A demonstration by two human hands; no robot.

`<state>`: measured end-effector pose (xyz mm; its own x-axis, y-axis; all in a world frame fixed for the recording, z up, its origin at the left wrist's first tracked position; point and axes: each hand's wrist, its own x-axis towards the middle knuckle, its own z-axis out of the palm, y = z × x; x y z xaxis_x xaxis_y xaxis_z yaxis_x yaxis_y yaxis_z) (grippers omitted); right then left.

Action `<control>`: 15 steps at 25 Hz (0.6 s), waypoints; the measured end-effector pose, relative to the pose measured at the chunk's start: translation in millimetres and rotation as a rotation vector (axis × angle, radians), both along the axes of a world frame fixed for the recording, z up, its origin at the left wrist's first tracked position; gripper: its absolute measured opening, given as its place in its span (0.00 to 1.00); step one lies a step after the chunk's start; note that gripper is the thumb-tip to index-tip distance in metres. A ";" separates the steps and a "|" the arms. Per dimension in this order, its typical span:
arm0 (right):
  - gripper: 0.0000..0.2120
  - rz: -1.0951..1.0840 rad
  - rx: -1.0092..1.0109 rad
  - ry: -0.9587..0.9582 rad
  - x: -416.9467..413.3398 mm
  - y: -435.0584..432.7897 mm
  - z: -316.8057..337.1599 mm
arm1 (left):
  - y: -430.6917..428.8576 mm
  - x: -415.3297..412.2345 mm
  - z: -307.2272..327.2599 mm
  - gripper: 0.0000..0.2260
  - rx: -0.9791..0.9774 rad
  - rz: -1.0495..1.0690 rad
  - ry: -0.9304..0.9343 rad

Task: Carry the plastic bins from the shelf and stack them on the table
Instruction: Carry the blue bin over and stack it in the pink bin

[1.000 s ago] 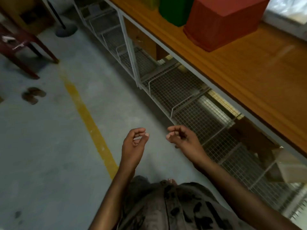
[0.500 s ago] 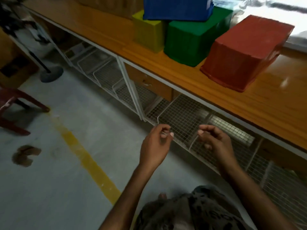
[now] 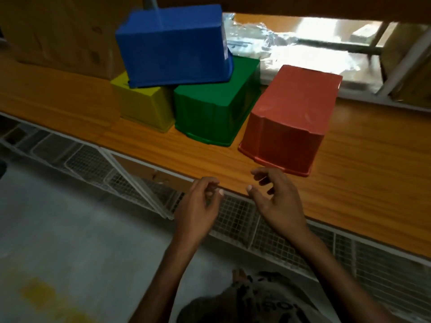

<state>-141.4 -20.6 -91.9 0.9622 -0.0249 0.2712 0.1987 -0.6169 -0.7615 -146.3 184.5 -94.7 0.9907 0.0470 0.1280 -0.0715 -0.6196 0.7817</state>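
Head view. Four plastic bins stand upside down on the wooden worktop (image 3: 361,171). The red bin (image 3: 291,117) is nearest and to the right. The green bin (image 3: 214,106) is just left of it, a narrow gap between them, and the yellow bin (image 3: 144,106) is left of that. The blue bin (image 3: 172,47) rests tilted across the yellow and green ones. A cardboard box (image 3: 58,31) stands at far left and crumpled clear plastic sheet (image 3: 268,50) lies behind the bins. Wire-mesh baskets (image 3: 233,217) hang under the worktop's near edge.

Step in hand, as judged: a reach for the red bin, the only one with nothing on it and the closest to the hands (whether this worktop is the shelf or the table of the task cannot be told).

To do it well, spread the hands to the bin's two long sides and catch the flared rim at its base. Lift straight up before drawing it near, so its left side does not brush the green bin. Leave the blue bin until both hands are free.

Grip: the left hand (image 3: 198,206) and the right hand (image 3: 277,201) hover side by side at the worktop's near edge, close to the red bin's near rim but apart from it. The fingers of both are loosely curled. Neither holds or touches anything.
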 end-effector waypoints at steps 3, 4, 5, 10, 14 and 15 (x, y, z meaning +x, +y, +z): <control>0.15 0.004 -0.114 -0.050 39.4 7.0 6.6 | 4.8 44.6 6.8 0.08 -0.027 -0.006 -0.037; 0.15 0.004 -0.133 -0.064 50.9 10.0 8.5 | 7.1 59.0 9.0 0.07 -0.039 -0.009 -0.039; 0.15 0.003 -0.140 -0.081 59.6 13.8 10.7 | 9.6 71.3 11.0 0.07 -0.048 -0.010 -0.050; 0.16 -0.053 -0.148 -0.165 105.0 44.0 25.8 | 40.0 133.3 22.5 0.05 -0.120 -0.055 -0.100; 0.17 -0.121 -0.142 -0.228 148.5 90.2 49.9 | 89.0 180.8 44.6 0.07 -0.195 -0.065 -0.168; 0.18 -0.129 -0.146 -0.238 160.9 103.4 57.0 | 102.1 194.8 50.0 0.08 -0.213 -0.051 -0.191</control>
<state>19.5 82.8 -35.0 0.8628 -0.0868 0.4980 0.2735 -0.7484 -0.6043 48.5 286.6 -44.6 0.9512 0.0442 0.3054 -0.2570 -0.4346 0.8632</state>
